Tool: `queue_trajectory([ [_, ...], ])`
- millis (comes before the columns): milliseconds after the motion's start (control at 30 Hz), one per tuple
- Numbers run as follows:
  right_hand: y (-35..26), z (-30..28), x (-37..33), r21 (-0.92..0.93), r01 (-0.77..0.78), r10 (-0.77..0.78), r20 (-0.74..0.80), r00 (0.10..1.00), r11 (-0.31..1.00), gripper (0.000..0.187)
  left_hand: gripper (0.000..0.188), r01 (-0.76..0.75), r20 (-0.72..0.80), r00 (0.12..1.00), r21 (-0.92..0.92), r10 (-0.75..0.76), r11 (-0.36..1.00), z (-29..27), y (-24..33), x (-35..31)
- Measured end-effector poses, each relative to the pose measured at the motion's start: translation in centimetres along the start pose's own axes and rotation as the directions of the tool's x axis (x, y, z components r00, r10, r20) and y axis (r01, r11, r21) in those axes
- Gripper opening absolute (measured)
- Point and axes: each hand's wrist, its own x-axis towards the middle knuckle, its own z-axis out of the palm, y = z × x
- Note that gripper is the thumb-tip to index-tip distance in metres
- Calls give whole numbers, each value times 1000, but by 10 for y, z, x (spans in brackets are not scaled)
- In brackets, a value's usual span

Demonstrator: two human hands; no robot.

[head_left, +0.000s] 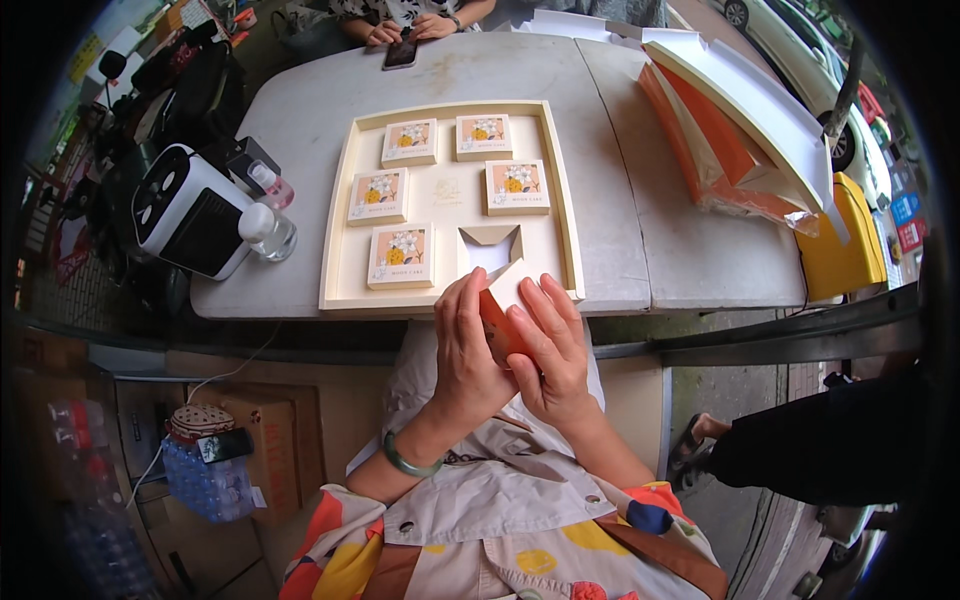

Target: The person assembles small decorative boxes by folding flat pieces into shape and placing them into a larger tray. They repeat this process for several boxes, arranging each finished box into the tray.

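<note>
Between my two hands, just over the table's near edge, is a small square carton [512, 285] with a white panel upward and orange sides. My left hand [465, 350] presses its left side, and my right hand [556, 360] wraps the right side with its fingers over the top. Beyond my hands lies a shallow cream tray [447, 228]. Several cartons with flower-printed lids, such as the near-left one [402, 257], sit in it along both sides. The near-right place holds a cream insert [490, 238] with folded flaps around a white square. My fingers hide part of the held carton.
At the left stand a white appliance [193, 212], a clear bottle [267, 232] and a pink bottle [270, 184]. Across the table, another person's hands [408, 30] touch a phone [400, 50]. Orange bags [690, 135] and a white box lid [745, 100] lie at the right.
</note>
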Motion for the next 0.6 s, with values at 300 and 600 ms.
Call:
queue_trajectory([
  [300,-2,2,-2,-4,-31,31,27,999,1000,40,72,-27,10,1000,-31,27,999,4,-8,-4],
  [600,7,-11,0,33,-142,142,14,990,989,36,94,-5,140,990,-107,20,994,1,-3,3],
])
